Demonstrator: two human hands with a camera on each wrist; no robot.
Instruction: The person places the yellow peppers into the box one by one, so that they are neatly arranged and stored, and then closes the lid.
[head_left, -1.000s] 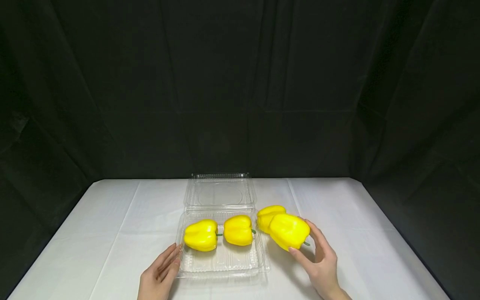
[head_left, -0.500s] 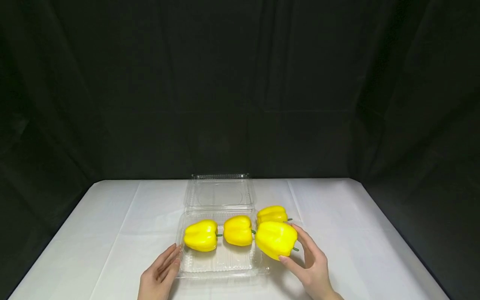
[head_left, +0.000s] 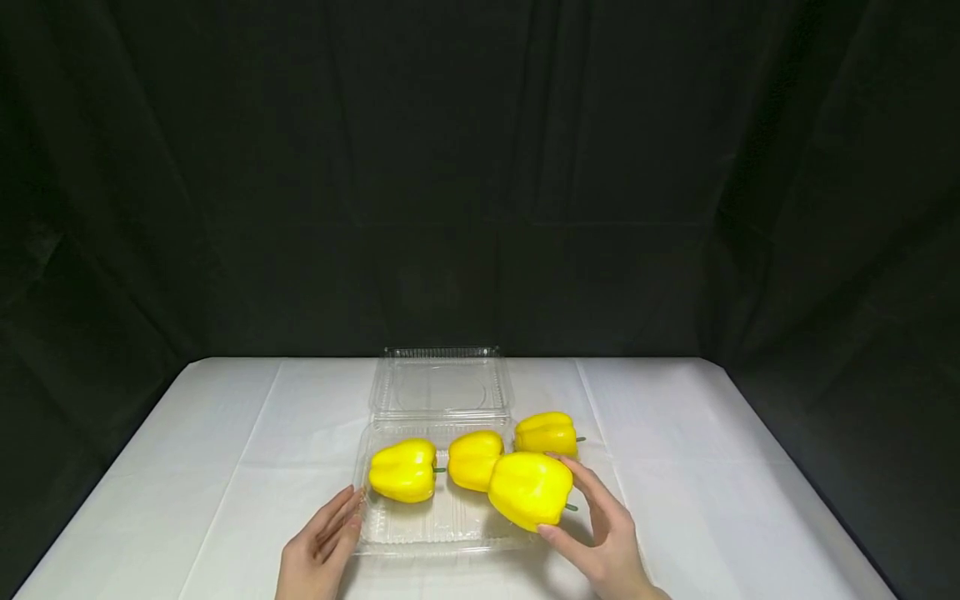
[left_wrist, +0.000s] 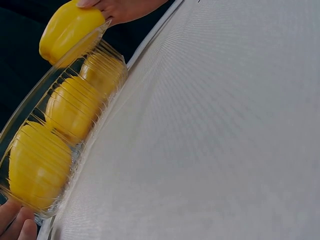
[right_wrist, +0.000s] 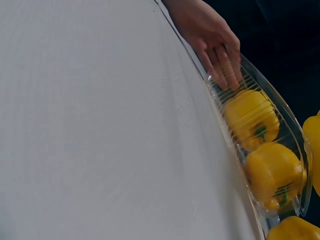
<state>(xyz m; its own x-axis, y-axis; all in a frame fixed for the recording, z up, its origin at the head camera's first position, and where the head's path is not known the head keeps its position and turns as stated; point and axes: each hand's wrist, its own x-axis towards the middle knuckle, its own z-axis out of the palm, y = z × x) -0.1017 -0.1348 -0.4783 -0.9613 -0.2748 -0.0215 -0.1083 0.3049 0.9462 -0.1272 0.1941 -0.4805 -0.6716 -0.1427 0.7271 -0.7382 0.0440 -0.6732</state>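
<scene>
My right hand [head_left: 607, 542] holds a yellow bell pepper [head_left: 528, 490] between thumb and fingers, its green stem pointing right. In the head view it overlaps the right part of a clear plastic clamshell container [head_left: 420, 533]; the left wrist view shows this held pepper [left_wrist: 70, 30] above the container's rim. Two more yellow bell peppers, a left one [head_left: 402, 471] and a middle one [head_left: 472, 460], lie inside the container. My left hand [head_left: 322, 542] rests against the container's left side; in the right wrist view its fingers [right_wrist: 225, 70] lie nearly straight along the end wall.
The container's clear lid [head_left: 441, 387] lies folded back toward the table's far edge. Another yellow bell pepper [head_left: 546, 432] sits on the white-covered table [head_left: 720, 467], just right of the container. Dark cloth [head_left: 450, 183] hangs behind and at both sides.
My right hand has carried its bell pepper leftward and slightly nearer, from right of the container to over its right part. The pepper behind is now uncovered. My left hand has stayed in place.
</scene>
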